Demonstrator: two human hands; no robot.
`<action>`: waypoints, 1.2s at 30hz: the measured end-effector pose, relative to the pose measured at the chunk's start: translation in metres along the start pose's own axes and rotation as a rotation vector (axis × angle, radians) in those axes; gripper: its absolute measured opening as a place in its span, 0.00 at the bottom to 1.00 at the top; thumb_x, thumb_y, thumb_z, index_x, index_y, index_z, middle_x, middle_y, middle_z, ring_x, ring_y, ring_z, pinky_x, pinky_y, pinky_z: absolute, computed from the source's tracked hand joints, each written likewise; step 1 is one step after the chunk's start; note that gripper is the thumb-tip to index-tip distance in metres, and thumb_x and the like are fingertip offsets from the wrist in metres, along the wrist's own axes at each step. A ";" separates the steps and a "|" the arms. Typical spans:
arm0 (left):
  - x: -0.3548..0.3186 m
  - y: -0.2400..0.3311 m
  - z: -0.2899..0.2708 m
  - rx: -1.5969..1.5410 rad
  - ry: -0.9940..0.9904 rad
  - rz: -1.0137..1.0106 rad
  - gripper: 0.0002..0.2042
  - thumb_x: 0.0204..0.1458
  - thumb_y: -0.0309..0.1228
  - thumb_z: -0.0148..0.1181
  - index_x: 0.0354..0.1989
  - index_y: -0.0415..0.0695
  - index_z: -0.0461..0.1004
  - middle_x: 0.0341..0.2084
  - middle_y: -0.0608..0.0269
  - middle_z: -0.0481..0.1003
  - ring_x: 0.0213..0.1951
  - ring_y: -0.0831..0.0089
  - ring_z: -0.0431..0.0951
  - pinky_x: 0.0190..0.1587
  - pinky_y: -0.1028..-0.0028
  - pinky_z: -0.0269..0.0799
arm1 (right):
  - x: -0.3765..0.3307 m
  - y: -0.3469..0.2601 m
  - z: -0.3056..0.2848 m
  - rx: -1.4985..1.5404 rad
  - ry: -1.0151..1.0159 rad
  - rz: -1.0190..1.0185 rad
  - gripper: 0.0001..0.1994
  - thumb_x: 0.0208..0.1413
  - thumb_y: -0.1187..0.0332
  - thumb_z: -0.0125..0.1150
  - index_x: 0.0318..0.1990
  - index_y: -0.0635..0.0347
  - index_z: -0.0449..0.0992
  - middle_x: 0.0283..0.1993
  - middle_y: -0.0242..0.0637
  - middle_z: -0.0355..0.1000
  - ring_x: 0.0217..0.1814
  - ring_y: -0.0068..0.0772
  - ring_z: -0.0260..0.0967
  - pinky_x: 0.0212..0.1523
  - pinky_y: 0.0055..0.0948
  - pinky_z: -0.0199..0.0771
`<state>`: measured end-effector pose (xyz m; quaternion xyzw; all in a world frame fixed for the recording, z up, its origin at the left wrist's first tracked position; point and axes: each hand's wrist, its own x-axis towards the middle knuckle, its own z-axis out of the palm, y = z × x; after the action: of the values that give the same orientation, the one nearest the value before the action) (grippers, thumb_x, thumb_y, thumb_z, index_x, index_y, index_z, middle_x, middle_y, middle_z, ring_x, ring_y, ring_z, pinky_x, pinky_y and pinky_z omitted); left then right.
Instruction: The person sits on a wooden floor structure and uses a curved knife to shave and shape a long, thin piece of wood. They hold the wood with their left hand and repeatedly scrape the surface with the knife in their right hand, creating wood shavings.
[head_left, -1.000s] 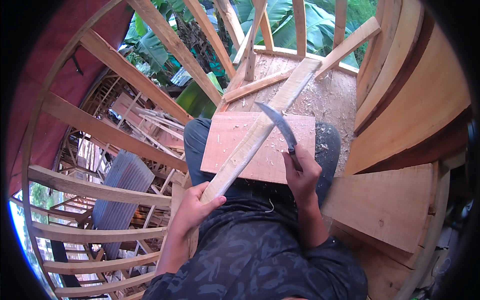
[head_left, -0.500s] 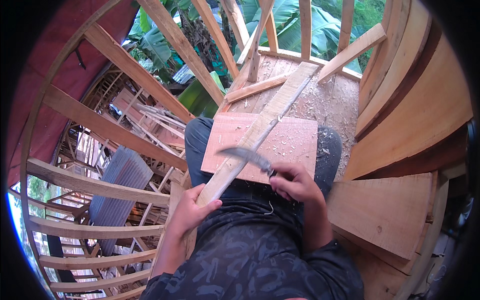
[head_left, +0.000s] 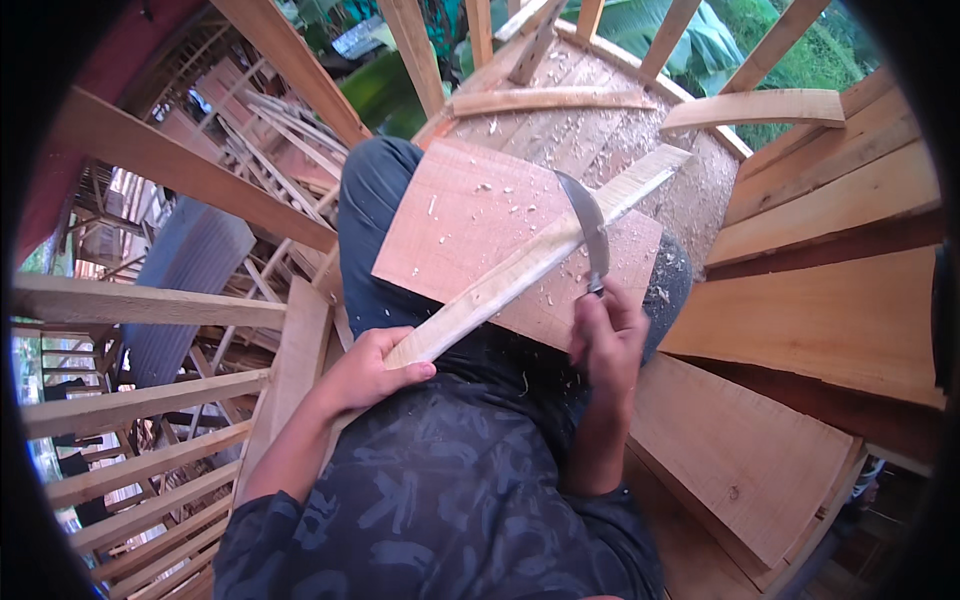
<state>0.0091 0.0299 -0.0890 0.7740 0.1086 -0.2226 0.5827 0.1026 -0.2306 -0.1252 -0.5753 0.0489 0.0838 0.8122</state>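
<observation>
A long pale wooden strip (head_left: 500, 283) slants up and away to the right across my lap. My left hand (head_left: 378, 368) is closed around its near end, thumb on the side toward me. In my right hand (head_left: 612, 335) is a knife with a curved blade (head_left: 588, 218), held by its dark handle. The blade stands upright across the strip's farther part; whether it bites into the wood I cannot tell. Beneath the strip a flat reddish board (head_left: 440, 225) rests over my thighs, scattered with shavings.
Shavings cover the plank floor (head_left: 690, 215) ahead. A loose wooden slat (head_left: 550, 98) lies at the far side. Upright wooden bars (head_left: 150, 300) rail the left. Stacked boards (head_left: 740, 440) stand on the right. Beyond the rail are corrugated sheeting (head_left: 180, 285) and timber.
The knife has moved farther along the strip, away from my left hand, and its blade has swung upright. My view has turned, and the strip now lies at a flatter slant.
</observation>
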 end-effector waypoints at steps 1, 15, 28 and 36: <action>0.007 -0.001 -0.002 0.054 -0.013 0.011 0.18 0.46 0.41 0.64 0.35 0.37 0.73 0.24 0.65 0.73 0.30 0.81 0.69 0.36 0.76 0.66 | 0.008 -0.001 -0.007 -0.057 -0.054 0.043 0.12 0.57 0.74 0.54 0.48 0.68 0.70 0.20 0.31 0.66 0.12 0.15 0.59 0.11 0.16 0.55; 0.050 -0.024 -0.037 -0.135 -0.370 -0.218 0.23 0.48 0.43 0.61 0.45 0.35 0.72 0.33 0.59 0.77 0.38 0.76 0.73 0.44 0.74 0.68 | 0.004 -0.033 0.006 -0.294 0.015 0.492 0.14 0.55 0.74 0.57 0.49 0.68 0.71 0.20 0.25 0.66 0.15 0.11 0.59 0.14 0.14 0.55; 0.073 -0.033 -0.051 -0.117 -0.530 -0.148 0.23 0.48 0.46 0.61 0.41 0.35 0.71 0.26 0.49 0.75 0.32 0.59 0.78 0.36 0.67 0.69 | 0.025 -0.055 0.017 -0.452 0.383 0.383 0.10 0.52 0.72 0.61 0.39 0.67 0.73 0.18 0.28 0.67 0.13 0.14 0.60 0.12 0.18 0.56; 0.078 -0.031 -0.055 -0.101 -0.567 -0.188 0.24 0.47 0.46 0.61 0.39 0.34 0.71 0.26 0.48 0.75 0.32 0.58 0.78 0.37 0.67 0.70 | 0.000 -0.054 0.018 -0.541 0.003 0.585 0.11 0.53 0.75 0.58 0.44 0.67 0.73 0.22 0.25 0.68 0.21 0.10 0.61 0.18 0.15 0.57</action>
<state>0.0765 0.0839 -0.1405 0.6375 0.0237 -0.4771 0.6044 0.1126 -0.2315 -0.0698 -0.7302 0.1881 0.3207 0.5732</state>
